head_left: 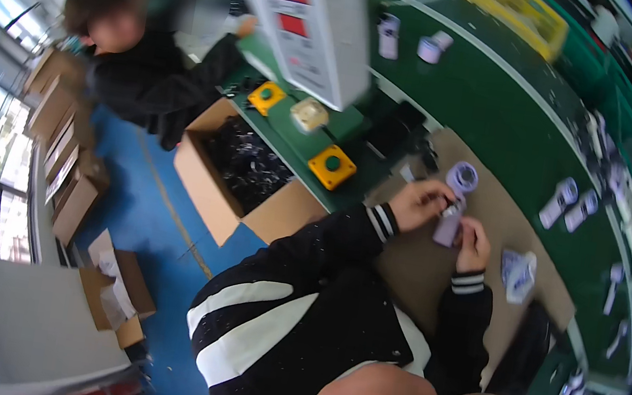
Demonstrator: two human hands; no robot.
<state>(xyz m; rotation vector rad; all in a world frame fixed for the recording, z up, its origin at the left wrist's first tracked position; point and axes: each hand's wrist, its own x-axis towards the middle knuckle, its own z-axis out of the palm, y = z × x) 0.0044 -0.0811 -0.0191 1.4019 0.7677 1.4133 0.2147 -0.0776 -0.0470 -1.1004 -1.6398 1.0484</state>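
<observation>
A lavender handheld device [448, 228] with a round, ring-shaped head and a straight handle is between my hands, over a brown cardboard sheet [411, 271]. My left hand [416, 205] is closed, its fingertips pinching at the neck below the round head, where a small light-coloured part shows. Against the side of the handle, my right hand [474, 247] has its fingers bent and closed on it. The fingers partly cover the neck, so detail there is too small to make out. A clear plastic bag [518, 275] with something pale inside lies right of my right hand.
Lavender devices [558, 203] lie on the curved green belt [500, 115]. At left are two yellow button boxes [332, 168], a tall white machine [309, 25] and a carton [208, 181] of black parts. A co-worker [150, 79] in black sits beyond. A yellow crate [515, 15] stands far right.
</observation>
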